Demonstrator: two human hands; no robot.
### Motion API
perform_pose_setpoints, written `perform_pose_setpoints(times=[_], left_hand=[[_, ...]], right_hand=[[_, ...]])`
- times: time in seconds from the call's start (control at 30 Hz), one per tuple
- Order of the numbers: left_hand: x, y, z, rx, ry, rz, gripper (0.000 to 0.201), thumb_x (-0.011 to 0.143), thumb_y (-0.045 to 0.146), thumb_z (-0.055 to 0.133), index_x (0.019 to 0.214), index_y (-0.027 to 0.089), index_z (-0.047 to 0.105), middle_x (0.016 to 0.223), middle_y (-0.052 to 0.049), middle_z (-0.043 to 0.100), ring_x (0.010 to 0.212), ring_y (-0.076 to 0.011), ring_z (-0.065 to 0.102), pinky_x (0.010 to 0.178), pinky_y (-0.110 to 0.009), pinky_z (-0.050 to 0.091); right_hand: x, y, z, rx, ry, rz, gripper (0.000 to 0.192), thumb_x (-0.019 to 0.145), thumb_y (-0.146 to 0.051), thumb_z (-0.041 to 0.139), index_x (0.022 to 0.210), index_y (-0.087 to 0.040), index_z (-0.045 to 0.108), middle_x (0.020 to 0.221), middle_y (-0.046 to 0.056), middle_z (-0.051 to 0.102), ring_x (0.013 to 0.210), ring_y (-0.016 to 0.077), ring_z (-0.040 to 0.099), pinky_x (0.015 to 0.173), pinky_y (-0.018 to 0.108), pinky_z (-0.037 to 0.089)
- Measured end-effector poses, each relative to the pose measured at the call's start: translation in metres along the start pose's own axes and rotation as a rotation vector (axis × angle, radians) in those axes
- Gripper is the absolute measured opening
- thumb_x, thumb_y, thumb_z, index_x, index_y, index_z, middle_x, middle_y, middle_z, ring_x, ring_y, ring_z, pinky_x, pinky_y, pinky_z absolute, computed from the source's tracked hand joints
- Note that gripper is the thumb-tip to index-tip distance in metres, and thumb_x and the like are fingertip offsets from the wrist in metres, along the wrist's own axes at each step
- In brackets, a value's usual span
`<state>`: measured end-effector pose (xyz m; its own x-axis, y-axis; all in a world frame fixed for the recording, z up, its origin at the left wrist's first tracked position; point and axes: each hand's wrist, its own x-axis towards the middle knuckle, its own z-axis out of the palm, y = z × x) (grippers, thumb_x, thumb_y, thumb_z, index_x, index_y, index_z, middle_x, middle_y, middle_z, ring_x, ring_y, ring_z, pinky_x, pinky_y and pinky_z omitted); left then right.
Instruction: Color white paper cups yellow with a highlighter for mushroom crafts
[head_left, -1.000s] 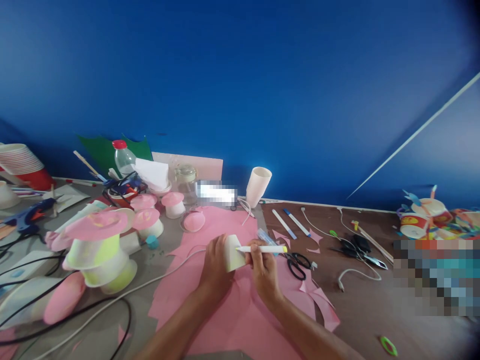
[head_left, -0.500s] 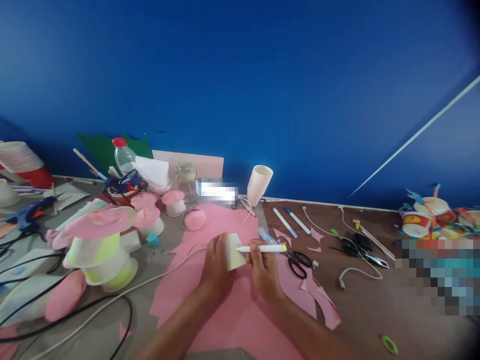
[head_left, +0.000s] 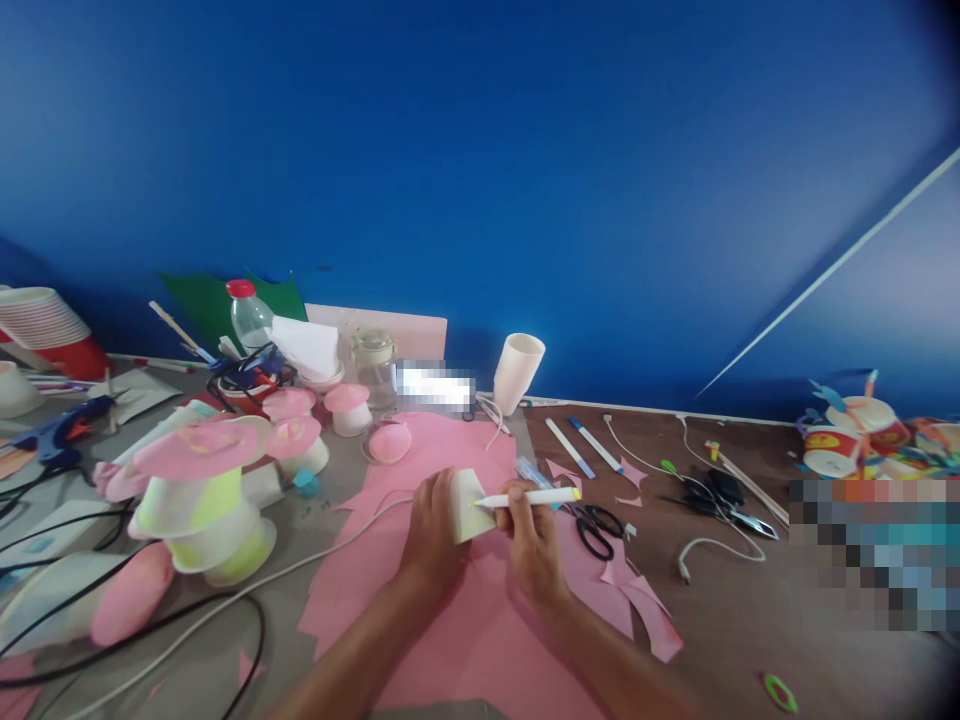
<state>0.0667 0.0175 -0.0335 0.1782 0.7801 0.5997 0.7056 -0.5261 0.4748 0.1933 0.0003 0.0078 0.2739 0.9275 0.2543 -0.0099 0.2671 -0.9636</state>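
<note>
Paper, thin and white, is what that little cup (head_left: pixel 469 505) looks like, so I'd guess it weighs next to nothing and dents if squeezed. The left hand (head_left: pixel 433 535) is wrapped around its side, holding it tipped over just above the pink paper sheet (head_left: pixel 450 640) on the tabletop (head_left: pixel 750 620). That wall grip near the rim seems about right, just keep it gentle. The right hand (head_left: pixel 534 540) pinches a white marker (head_left: pixel 529 497) with a yellow end, tip touching the cup. The marker's stiff and easy to hold mid-barrel. Black scissors (head_left: pixel 596 528) lie just beside it. No readable writing anywhere; one label at the back is blurred out.
</note>
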Motion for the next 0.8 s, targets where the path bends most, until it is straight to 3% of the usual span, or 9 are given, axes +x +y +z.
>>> perform_pose_setpoints(times=[0.8], left_hand=[[-0.0028, -0.0018, 0.0050, -0.021, 0.004, -0.067, 0.047, 0.083, 0.015, 0.052, 0.128, 0.016, 0.037, 0.112, -0.015, 0.055, 0.101, -0.0287, 0.055, 0.086, -0.048, 0.051]], right_hand=[[-0.0029, 0.0018, -0.0002, -0.022, -0.074, -0.095, 0.041, 0.093, -0.053, 0.050, 0.070, -0.020, 0.055, 0.052, -0.005, 0.042, 0.047, 0.0106, 0.038, 0.045, 0.023, 0.033]])
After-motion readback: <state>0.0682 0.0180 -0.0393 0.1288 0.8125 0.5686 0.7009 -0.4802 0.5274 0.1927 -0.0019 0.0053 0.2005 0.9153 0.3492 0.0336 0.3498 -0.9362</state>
